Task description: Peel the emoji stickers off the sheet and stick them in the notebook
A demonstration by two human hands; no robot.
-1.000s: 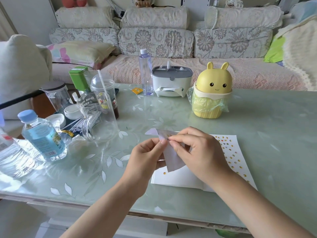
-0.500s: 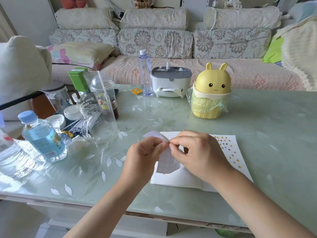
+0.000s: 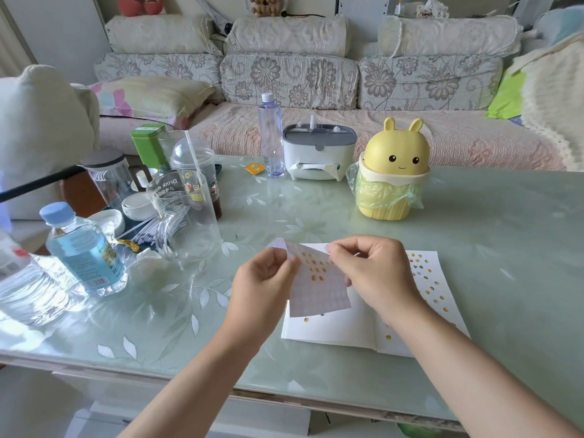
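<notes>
We see one sticker sheet (image 3: 317,286) held up just above the left page of the notebook (image 3: 335,331). It hangs from its top edge with its long axis running down toward us and its printed face turned our way. The left hand (image 3: 264,281) pinches the sheet's upper left edge between thumb and curled fingers. The right hand (image 3: 371,273) has its fingers (image 3: 335,251) curled tight at the upper right corner, though we cannot tell whether they nip a sticker or only the backing. The stickers left on the sheet cluster in its upper half, below and to the left of the right fingertips, so we judge the right hand better placed to peel while the left steadies. They are too small for an exact count, but we make out roughly a dozen. The single notebook lies open on the tabletop (image 3: 505,248). Its left page shows two stickers below the sheet and its right page carries many more than we can count. Beyond the notebook's far edge stand one yellow rabbit bin (image 3: 393,175) and one tissue box (image 3: 317,153). Off to the notebook's left we count three bottles and two clear cups, with one green tin (image 3: 148,147) behind them.
</notes>
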